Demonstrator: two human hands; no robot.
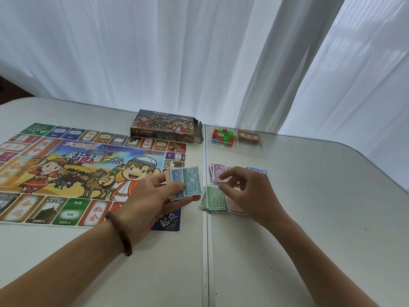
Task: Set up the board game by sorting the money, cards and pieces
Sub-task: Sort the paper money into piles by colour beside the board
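While left grip [152, 196] holds fanned notes [192, 179], right grip [245, 189] curled over piles [213, 200]

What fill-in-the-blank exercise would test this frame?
The left hand grips a stack of paper notes whose top teal note reads ____.
The green paper notes on the white table, by the right hand, read ____.
The small coloured plastic pieces lie ____ of the orange card deck.
Missing: 1000; 500; left.

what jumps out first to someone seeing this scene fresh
The bright cartoon-printed game board covers the left of the white table. At centre the left hand grips a stack of paper banknotes, teal 1000 on top, beside the right hand above purple and green note piles.
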